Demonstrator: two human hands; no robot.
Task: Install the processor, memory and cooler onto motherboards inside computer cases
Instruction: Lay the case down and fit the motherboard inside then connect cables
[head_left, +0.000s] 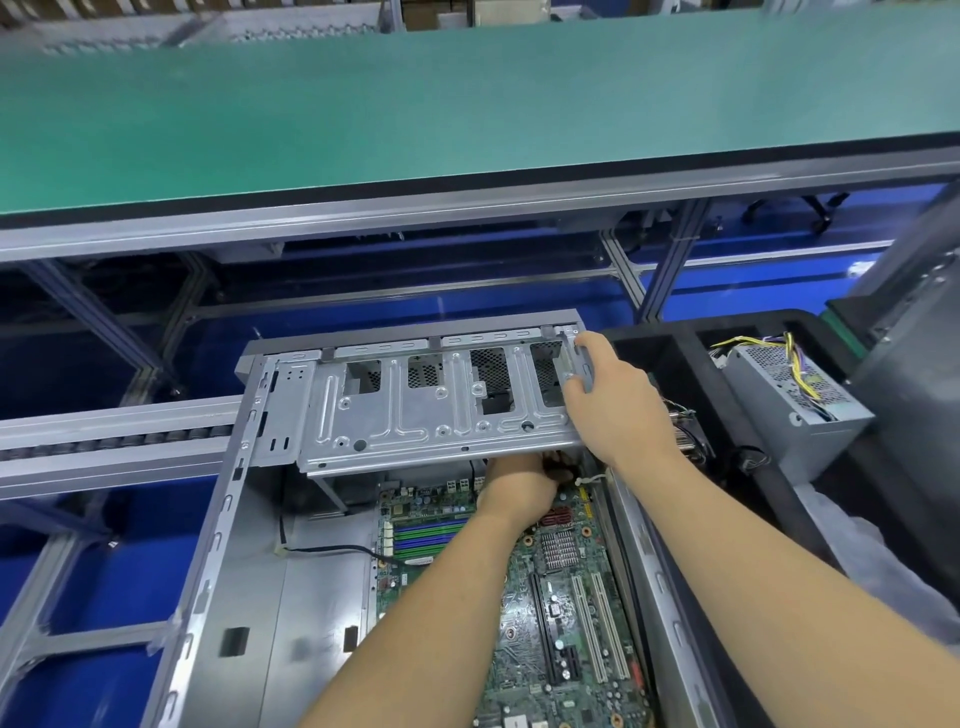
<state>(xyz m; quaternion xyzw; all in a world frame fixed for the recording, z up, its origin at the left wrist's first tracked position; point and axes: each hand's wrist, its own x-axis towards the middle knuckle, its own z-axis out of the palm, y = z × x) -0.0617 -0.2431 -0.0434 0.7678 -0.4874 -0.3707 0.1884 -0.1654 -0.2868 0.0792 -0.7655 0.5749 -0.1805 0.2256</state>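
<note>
Your right hand (615, 402) grips the right end of the drive cage (441, 402), thumb up at its far corner and fingers curled round the edge, holding the cage tilted above the open case (218, 519). Your left hand (519, 486) reaches under the near lip of the cage; its fingers are hidden beneath the metal, so you cannot tell from this view whether they are spread or closed on anything, though brown and red wires (561, 465) show just beside the knuckles. Below your forearms the motherboard (566, 613) lies flat in the case floor, with its green and blue memory slots (426, 535) to the left of your left wrist, a small finned heatsink (559, 548) just right of it, and long white expansion slots (597, 629) nearer you. A thin black cable (332, 550) runs across the bare case floor toward the board. To the right, a grey power supply (789, 400) with yellow wiring sits in a black tray (691, 374) beside the case. A green conveyor belt (415, 104) spans the far side.
</note>
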